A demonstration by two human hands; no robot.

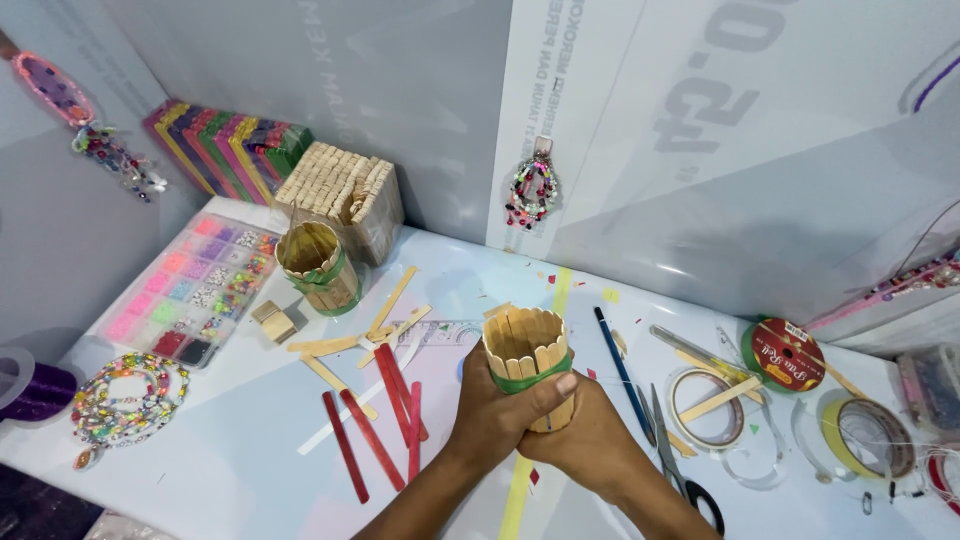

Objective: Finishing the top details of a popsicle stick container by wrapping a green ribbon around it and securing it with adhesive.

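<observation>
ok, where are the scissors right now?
In the head view the scissors lie on the table's right part, just right of the right hand, between the blue pencil and tape rolls.

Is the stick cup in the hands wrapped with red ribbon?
No, the stick cup held by both hands wears a green band.

On your white bench (230, 470) lie red flat wooden sticks (375, 425), a second stick-built cup with green band (318, 265), a clear compartmented bead box (190, 290), black-handled scissors (675, 465), a blue pencil (620, 370) and a red ribbon spool (787, 355).
</observation>
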